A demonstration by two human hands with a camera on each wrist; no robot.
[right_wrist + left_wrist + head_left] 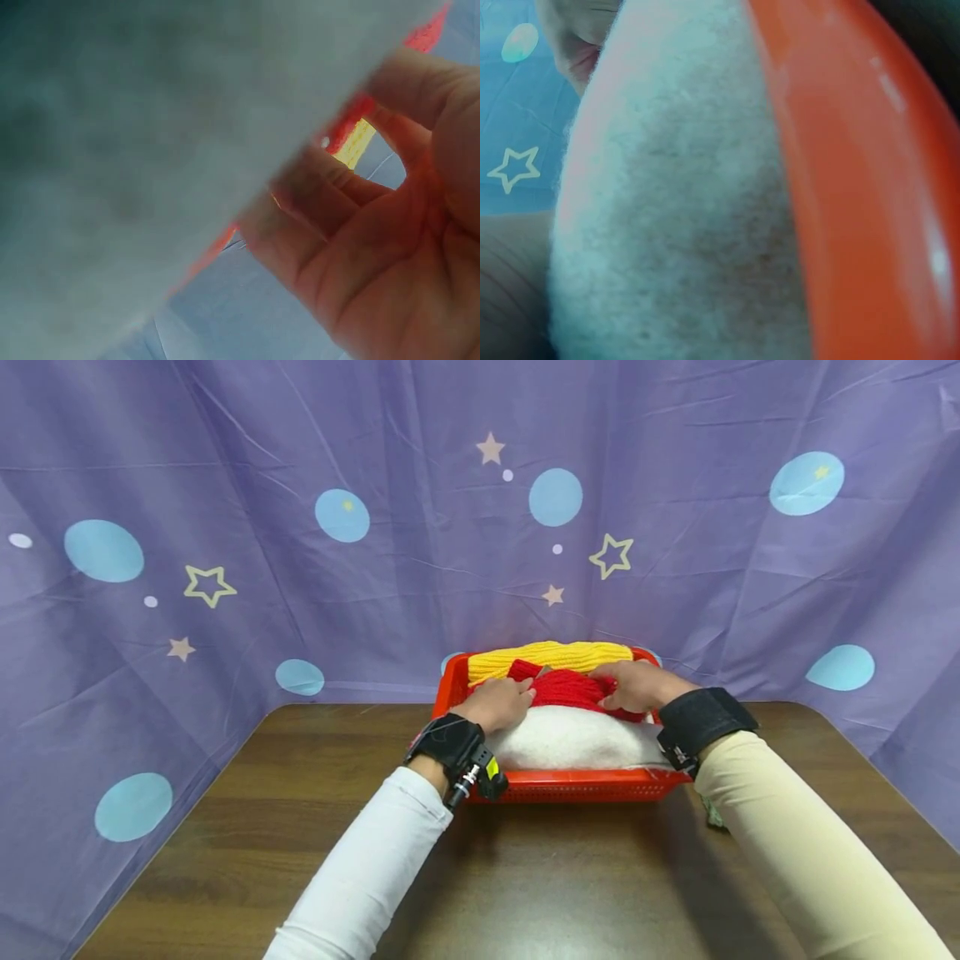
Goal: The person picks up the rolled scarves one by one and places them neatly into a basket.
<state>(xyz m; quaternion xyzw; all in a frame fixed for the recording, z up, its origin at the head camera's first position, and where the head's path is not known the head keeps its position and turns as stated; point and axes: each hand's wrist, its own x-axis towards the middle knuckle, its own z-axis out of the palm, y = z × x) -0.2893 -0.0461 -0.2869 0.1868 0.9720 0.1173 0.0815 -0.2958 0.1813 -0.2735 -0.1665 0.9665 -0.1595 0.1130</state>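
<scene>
A folded red knitted piece (566,690) lies in a red plastic basket (577,783), between a yellow ribbed knit (555,656) at the back and a fluffy white piece (577,739) in front. At the red knit's left end, my left hand (498,703) pinches its edge with the fingertips. My right hand (637,685) holds the right end, thumb in front and fingers bent behind. The white piece (675,187) fills much of the left wrist view and hides that hand's fingertips. In the right wrist view, bent fingers reach behind the blurred white piece (150,135).
The basket stands on a brown wooden table (322,793), close to its back edge. A purple curtain (450,568) with stars and blue spots hangs right behind. Partly behind the right sleeve, a small green thing (712,812) lies on the table.
</scene>
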